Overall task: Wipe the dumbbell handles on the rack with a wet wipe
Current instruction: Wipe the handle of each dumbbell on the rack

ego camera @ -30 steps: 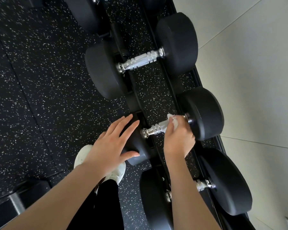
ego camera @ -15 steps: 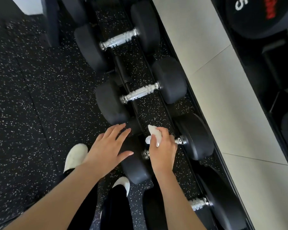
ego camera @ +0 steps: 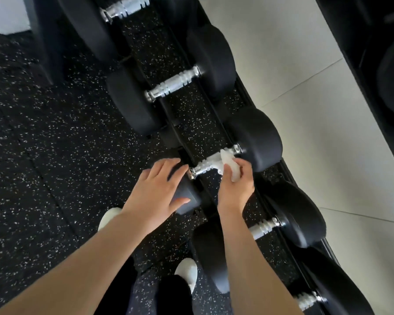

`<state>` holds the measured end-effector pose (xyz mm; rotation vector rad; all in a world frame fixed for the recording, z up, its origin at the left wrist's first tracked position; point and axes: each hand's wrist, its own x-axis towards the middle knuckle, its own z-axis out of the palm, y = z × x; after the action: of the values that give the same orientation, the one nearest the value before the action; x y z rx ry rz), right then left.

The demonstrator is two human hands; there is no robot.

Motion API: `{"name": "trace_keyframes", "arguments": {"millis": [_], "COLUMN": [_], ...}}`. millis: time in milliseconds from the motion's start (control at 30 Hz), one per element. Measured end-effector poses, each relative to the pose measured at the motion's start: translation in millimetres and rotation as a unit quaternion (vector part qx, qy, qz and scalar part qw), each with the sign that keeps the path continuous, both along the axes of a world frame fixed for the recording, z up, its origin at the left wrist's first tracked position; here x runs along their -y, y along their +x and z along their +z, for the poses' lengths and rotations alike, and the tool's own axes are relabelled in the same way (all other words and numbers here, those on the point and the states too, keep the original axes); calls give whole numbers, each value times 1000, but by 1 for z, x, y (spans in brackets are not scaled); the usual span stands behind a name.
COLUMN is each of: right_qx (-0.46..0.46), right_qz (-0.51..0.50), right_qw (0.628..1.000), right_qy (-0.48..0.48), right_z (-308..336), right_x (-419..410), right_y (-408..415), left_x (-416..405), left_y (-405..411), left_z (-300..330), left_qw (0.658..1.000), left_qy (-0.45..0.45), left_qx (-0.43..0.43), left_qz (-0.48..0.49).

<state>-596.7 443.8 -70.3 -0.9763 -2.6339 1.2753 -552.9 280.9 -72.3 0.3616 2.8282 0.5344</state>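
my right hand [ego camera: 236, 186] pinches a white wet wipe [ego camera: 229, 165] against the chrome handle [ego camera: 208, 165] of a black dumbbell [ego camera: 257, 142] lying across the rack [ego camera: 214, 105]. my left hand [ego camera: 156, 193] rests open, fingers [ego camera: 166, 165] straight, on that dumbbell's near head. more dumbbells sit on the rack above and below. white shoes [ego camera: 188, 272] on speckled floor [ego camera: 43, 155].

White wet wipe [ego camera: 229, 165] draped over chrome handle [ego camera: 203, 166].

I see my right hand [ego camera: 236, 185] pinching wipe [ego camera: 229, 165] on handle [ego camera: 205, 165]; left hand [ego camera: 156, 194] flat on weight at 9 o'clock.
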Motion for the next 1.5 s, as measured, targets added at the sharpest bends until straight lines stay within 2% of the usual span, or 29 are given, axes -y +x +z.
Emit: {"name": "trace_keyframes", "arguments": {"millis": [233, 500, 667, 800, 933, 1067, 1267, 1500], "right_qx": [-35, -67, -72, -30, 2, 8, 33, 43], "right_qz": [-146, -196, -162, -42, 113, 167, 173, 35], "right_qw": [989, 978, 984, 997, 993, 986, 984, 992], "right_qy": [12, 5, -9, -53, -24, -13, 16, -110], "right_z": [-9, -33, -34, -34, -43, -50, -52, -47], "right_x": [16, 17, 8, 6, 16, 17, 5, 15], "right_y": [-27, -45, -39, -23, 3, 12, 29, 24], "left_x": [3, 5, 6, 5, 5, 4, 4, 3], "left_y": [-12, -9, -7, -8, -7, -7, -5, -3], "left_z": [-14, -23, -27, -27, -27, -27, -26, -26], "left_qw": [1000, 999, 999, 999, 999, 999, 999, 999], "left_qy": [0, 6, 10, 16, 22, 23, 28, 29], "left_qx": [7, -30, -42, -34, -37, -44, -43, -37], "left_qz": [-27, -19, -15, -11, -5, -2, 3, 5]}}
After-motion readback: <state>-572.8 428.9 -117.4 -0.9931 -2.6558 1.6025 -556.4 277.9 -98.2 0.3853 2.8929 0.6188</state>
